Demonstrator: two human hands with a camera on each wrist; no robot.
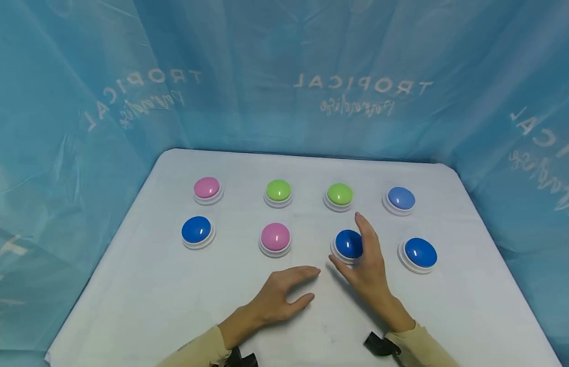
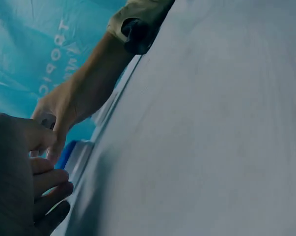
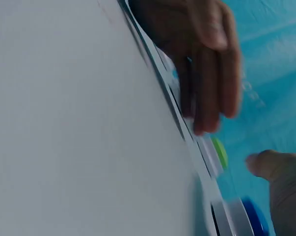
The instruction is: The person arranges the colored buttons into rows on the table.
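Note:
Domed push buttons on white round bases stand in two rows on a white table. My right hand (image 1: 369, 267) is beside a dark blue button (image 1: 348, 243) in the front row, thumb and forefinger spread apart and partly covering its right side. In the right wrist view, the right thumb (image 3: 280, 169) appears apart from a blue button (image 3: 255, 216). Left of it, my left hand (image 1: 284, 293) hovers over the table in front of a pink button (image 1: 275, 237), its thumb apart from its fingers. Nothing shows in the left hand, also seen in the left wrist view (image 2: 15, 167).
The front row also has blue buttons at the left (image 1: 196, 229) and right (image 1: 420, 252). Behind stand a pink button (image 1: 206, 187), two green buttons (image 1: 278, 190) (image 1: 340, 194) and a lighter blue button (image 1: 401, 198). Blue printed curtains (image 1: 266, 127) surround the white table (image 1: 142, 295).

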